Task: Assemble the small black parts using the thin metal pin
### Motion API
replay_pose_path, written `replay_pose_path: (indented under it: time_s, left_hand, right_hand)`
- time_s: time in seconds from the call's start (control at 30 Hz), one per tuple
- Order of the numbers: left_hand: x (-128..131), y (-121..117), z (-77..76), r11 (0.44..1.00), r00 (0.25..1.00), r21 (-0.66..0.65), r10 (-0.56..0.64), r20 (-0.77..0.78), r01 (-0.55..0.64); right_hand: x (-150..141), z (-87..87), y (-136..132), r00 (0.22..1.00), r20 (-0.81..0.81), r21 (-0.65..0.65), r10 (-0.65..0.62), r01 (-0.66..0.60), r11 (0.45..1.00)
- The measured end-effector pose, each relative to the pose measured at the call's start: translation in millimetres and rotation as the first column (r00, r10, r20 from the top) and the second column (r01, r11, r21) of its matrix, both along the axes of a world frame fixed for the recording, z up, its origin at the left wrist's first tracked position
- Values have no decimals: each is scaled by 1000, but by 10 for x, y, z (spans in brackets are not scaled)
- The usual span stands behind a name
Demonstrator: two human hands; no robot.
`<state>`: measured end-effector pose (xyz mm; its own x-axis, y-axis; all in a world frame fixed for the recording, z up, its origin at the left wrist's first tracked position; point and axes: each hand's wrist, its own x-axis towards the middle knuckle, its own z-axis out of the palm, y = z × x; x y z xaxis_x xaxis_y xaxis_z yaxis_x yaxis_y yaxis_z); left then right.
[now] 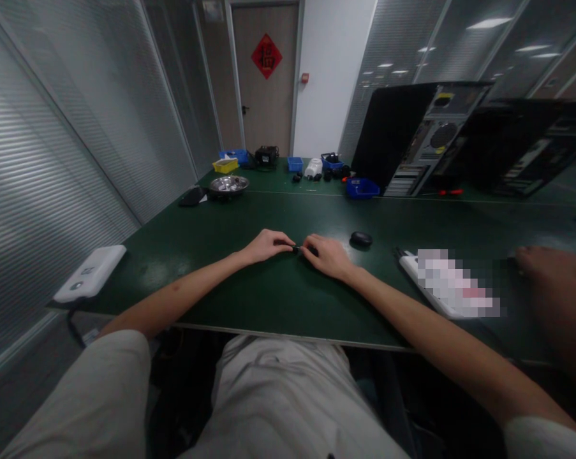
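Note:
Over the middle of the green table, my hands almost meet. The thumb and fingers of my left hand pinch one end of a small black piece, whose kind is too small to make out. A thin light part shows between it and my right hand. The fingers of that hand are curled closed round something dark, mostly hidden by them. Just beyond my right hand lies a rounded black object, shaped like a computer mouse or a small case.
Right of my arm lies a white device, partly blurred out, with another person's hand beyond. Computer towers stand back right. Toward the back are a metal bowl, a blue tray and a yellow tray. A white box sits left.

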<state>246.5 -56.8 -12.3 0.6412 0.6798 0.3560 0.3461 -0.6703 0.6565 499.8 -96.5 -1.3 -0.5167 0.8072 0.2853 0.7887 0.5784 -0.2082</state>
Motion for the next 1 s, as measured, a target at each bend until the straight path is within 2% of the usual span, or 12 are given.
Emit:
replay_pose_path:
  time_s: [0.13,0.43,0.6,1.0]
  left_hand:
    - [0,5,-15,999,999,-39,20,30,-19]
    - [33,-69,45,996,999,84,-20,-41,23]
    - [60,-95,52,996,999,79,-47,-22,49]
    - [74,-67,24,996,997,87,-23,-74,30]
  right_hand:
    - [-8,15,-7,1000,-5,-17,1,-1,1000]
    - [-74,59,-72,996,91,5,-4,3,1000]
    - [-97,28,-81,998,68,7,-3,3,1000]
    - [-68,-5,-24,999,-18,19,-38,38,999]
